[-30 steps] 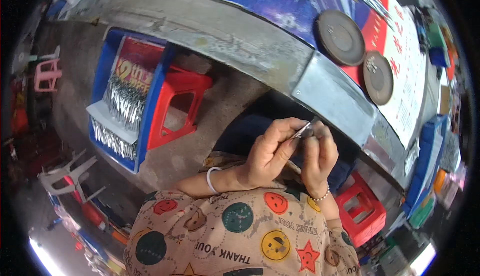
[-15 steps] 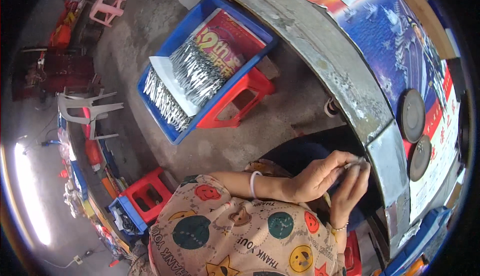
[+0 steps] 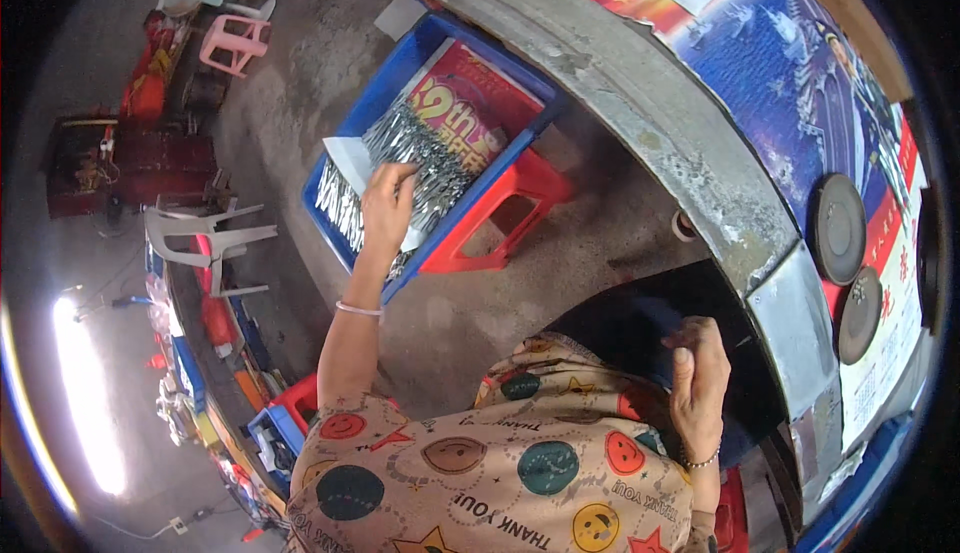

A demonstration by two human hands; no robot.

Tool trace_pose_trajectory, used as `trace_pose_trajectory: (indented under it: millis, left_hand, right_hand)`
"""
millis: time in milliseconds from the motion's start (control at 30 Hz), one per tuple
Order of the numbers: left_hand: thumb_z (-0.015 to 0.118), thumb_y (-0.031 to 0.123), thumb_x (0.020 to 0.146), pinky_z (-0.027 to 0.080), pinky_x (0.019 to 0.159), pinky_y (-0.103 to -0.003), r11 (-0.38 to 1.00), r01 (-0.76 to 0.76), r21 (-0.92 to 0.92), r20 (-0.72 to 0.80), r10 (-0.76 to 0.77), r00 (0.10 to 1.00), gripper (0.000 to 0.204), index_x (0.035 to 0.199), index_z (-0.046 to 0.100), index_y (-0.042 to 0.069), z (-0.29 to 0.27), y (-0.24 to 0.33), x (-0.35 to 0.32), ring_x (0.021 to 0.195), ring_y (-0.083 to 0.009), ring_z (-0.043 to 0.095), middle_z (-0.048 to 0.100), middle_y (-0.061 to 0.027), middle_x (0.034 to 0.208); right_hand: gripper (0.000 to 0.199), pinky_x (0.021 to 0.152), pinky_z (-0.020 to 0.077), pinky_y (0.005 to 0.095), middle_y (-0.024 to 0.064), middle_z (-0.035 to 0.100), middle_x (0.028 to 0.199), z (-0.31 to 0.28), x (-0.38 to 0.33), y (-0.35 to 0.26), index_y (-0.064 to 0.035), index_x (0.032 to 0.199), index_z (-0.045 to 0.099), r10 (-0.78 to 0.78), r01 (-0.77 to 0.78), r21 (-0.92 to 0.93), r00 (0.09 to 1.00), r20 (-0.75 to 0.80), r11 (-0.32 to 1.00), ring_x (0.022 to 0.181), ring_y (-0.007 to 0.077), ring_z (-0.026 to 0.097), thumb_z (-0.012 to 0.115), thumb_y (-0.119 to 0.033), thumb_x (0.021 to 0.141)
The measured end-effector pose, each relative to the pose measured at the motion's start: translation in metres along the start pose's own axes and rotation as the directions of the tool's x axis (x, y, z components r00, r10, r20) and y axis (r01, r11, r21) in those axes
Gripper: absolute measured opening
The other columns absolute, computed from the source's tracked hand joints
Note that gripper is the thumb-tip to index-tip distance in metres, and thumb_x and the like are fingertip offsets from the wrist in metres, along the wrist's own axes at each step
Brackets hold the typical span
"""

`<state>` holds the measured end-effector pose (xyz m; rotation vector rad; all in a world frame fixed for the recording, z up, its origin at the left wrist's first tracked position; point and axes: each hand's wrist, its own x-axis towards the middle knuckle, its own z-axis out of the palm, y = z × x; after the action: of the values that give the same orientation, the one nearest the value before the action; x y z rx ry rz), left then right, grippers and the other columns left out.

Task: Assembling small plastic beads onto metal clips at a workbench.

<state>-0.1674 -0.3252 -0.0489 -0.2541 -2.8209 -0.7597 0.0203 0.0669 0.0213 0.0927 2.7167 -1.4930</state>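
My left hand (image 3: 388, 203) is stretched out over the blue plastic crate (image 3: 312, 203), just above the white sheet of paper (image 3: 348, 161) and the rows of slim silvery metal pieces (image 3: 425, 168). Its fingers are bent together; whether a piece is between them I cannot make out. Close to the bench edge, above my lap, my right hand (image 3: 700, 383) is held up with curled fingers and the thumb raised. The fingertips are dark and blurred, so anything in them is hidden. A red printed sheet (image 3: 490, 93) lies in the crate beside the metal pieces.
The crate rests on a red stool (image 3: 500, 215). A worn metal-topped bench (image 3: 640, 118) curves along the right, bearing a poster (image 3: 765, 83) and two round dark plates (image 3: 838, 228). Far left are a grey plastic chair (image 3: 215, 238) and a pink stool (image 3: 235, 45).
My hands were together at the bench edge, fingers on a small piece. The left has swung away to the crate; the right has stayed near the bench, slightly lower.
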Motion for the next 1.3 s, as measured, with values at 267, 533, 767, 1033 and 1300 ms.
trace_pose_trajectory:
  millis: [267, 533, 767, 1033, 1300]
  left_hand:
    - [0.056, 0.001, 0.085, 0.045, 0.076, -0.030, 0.992, -0.047, -0.121, -0.056, 0.040, 0.998, 0.016, 0.099, 0.063, 0.000, -0.022, 0.087, 0.030, 0.085, -0.0230, 0.059, 0.060, -0.0121, 0.091]
    - [0.061, -0.003, 0.078, 0.048, 0.075, -0.031, 0.679, -0.536, -0.502, 0.153, 0.680, 0.717, 0.023, 0.100, 0.065, 0.003, 0.013, 0.306, 0.063, 0.088, -0.0278, 0.061, 0.060, -0.0152, 0.093]
    - [0.059, 0.000, 0.081, 0.047, 0.070, -0.031, 0.375, -0.554, -0.743, 0.154, 0.902, 0.403, 0.016, 0.096, 0.063, -0.001, 0.110, 0.460, 0.085, 0.077, -0.0240, 0.060, 0.060, -0.0130, 0.086]
    - [0.059, 0.006, 0.081, 0.047, 0.076, -0.038, 0.277, -0.799, -0.534, 0.020, 0.949, 0.316, 0.015, 0.095, 0.063, 0.004, 0.257, 0.563, 0.128, 0.087, -0.0326, 0.059, 0.059, -0.0138, 0.089]
    - [0.064, 0.011, 0.078, 0.044, 0.074, -0.043, 0.259, -0.865, -0.429, 0.100, 0.966, 0.239, 0.013, 0.086, 0.056, 0.003, 0.305, 0.585, 0.145, 0.086, -0.0345, 0.055, 0.056, -0.0149, 0.086]
  right_hand:
    - [0.025, 0.062, 0.0433, 0.0443, 0.0199, 0.049, 0.083, -0.019, -0.018, 0.014, 0.0019, 0.087, 0.052, -0.014, 0.019, -0.111, 0.999, 0.050, 0.994, 0.071, 0.0399, 0.051, 0.056, -0.022, 0.088]
    - [0.023, 0.062, 0.0453, 0.0406, 0.0129, 0.052, 0.082, -0.054, -0.045, 0.013, -0.0026, 0.084, 0.054, -0.115, 0.110, -0.147, 0.993, -0.024, 0.983, 0.068, 0.0319, 0.054, 0.067, -0.021, 0.079]
    - [0.013, 0.061, 0.0479, 0.0357, 0.0150, 0.059, 0.081, -0.102, -0.111, 0.049, 0.0000, 0.086, 0.057, -0.125, 0.099, -0.076, 0.788, -0.602, 0.992, 0.067, 0.0302, 0.058, 0.060, 0.002, 0.074]
    - [0.013, 0.066, 0.0466, 0.0327, 0.0150, 0.057, 0.080, -0.118, -0.138, 0.090, 0.0024, 0.087, 0.056, 0.002, -0.029, -0.009, 0.364, -0.931, 1.000, 0.072, 0.0248, 0.055, 0.049, -0.008, 0.089]
    - [0.010, 0.068, 0.0490, 0.0410, 0.0149, 0.059, 0.081, -0.117, -0.132, 0.111, -0.0004, 0.088, 0.057, -0.143, -0.032, -0.167, 0.377, -0.915, 0.985, 0.071, 0.0315, 0.057, 0.057, -0.010, 0.085]
